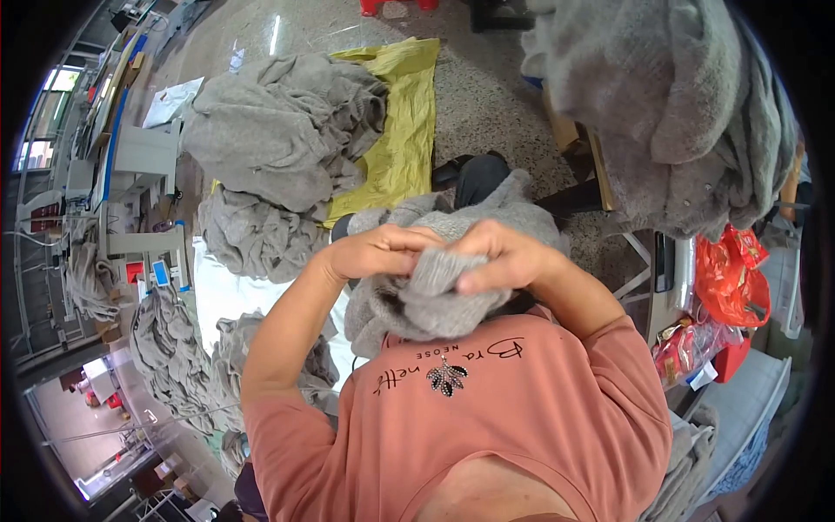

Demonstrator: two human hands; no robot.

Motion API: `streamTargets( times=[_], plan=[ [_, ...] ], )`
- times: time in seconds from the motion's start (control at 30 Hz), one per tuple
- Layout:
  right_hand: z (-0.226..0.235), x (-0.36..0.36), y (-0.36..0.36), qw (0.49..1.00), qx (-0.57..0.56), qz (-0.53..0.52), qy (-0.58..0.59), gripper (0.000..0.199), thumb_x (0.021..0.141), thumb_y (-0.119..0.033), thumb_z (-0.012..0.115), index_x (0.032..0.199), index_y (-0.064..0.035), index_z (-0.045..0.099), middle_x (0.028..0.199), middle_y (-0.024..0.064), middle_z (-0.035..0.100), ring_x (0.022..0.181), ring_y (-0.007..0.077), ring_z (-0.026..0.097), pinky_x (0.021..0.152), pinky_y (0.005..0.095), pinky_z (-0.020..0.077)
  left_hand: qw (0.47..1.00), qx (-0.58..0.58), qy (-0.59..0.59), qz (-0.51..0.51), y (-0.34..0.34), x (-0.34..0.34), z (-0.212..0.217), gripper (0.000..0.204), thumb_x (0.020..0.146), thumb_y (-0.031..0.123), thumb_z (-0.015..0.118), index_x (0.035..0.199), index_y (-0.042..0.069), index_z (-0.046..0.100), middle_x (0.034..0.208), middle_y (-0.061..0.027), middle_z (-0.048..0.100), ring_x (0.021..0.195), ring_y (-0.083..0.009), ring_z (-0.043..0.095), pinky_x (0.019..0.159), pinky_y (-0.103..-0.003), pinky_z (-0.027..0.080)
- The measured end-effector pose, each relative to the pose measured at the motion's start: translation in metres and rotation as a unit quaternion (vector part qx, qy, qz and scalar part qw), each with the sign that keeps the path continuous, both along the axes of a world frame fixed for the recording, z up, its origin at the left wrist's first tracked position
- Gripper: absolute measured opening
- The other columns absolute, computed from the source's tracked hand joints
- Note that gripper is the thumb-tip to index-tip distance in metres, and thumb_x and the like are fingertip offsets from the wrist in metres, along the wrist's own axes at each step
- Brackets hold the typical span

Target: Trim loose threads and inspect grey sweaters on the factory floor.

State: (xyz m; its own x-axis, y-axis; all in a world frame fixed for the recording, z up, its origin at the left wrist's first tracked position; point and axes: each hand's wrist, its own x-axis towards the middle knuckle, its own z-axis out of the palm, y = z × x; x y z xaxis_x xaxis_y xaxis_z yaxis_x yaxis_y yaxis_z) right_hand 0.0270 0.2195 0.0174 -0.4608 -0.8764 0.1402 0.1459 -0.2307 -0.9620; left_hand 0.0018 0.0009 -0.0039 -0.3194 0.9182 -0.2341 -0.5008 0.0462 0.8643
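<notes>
A grey fuzzy knit garment [457,317] lies bunched in my lap and against my chest. My left hand [383,250] grips a folded, ribbed-looking edge of it, with the fingers curled behind the cloth. On the other side of that same edge, my right hand [500,252] pinches the knit between thumb and fingers. The two hands are close together, a little apart, with the edge raised between them. Some fingertips are hidden by the fabric. More of the grey knit spreads over my legs beyond the hands.
A big heap of grey knitwear [261,122] lies ahead on the left, partly on a yellow sheet [409,113]. Another tall pile [652,78] rises at the far right. Red plastic bags [731,278] hang at the right. More knits [170,348] lie at the left.
</notes>
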Motion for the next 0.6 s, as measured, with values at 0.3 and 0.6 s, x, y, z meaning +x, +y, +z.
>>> streamTargets(
  times=[0.3,0.6],
  plan=[
    [0.009,-0.006,0.002,0.988,-0.022,-0.147,-0.046,0.017,0.073,-0.006,0.06,0.088,0.0042,0.059,0.082,0.0051,0.059,0.077,0.0088,0.052,0.071,0.0227,0.0412,0.972,0.015,0.199,0.126,0.036,-0.014,0.028,0.042,0.064,-0.008,0.049,0.105,0.005,0.049,0.116,-0.0062,0.042,0.108,-0.0146,0.038,0.091,-0.027,0.03],
    [0.009,-0.016,0.015,0.885,0.188,-0.404,0.139,0.03,0.062,0.003,0.053,0.092,0.0024,0.05,0.08,0.0079,0.056,0.077,0.0131,0.053,0.065,0.026,0.0421,0.815,-0.127,0.397,0.403,0.028,-0.028,0.052,0.034,0.062,-0.012,0.04,0.089,-0.001,0.058,0.078,-0.0025,0.058,0.068,-0.0098,0.054,0.06,-0.023,0.045]
  ],
)
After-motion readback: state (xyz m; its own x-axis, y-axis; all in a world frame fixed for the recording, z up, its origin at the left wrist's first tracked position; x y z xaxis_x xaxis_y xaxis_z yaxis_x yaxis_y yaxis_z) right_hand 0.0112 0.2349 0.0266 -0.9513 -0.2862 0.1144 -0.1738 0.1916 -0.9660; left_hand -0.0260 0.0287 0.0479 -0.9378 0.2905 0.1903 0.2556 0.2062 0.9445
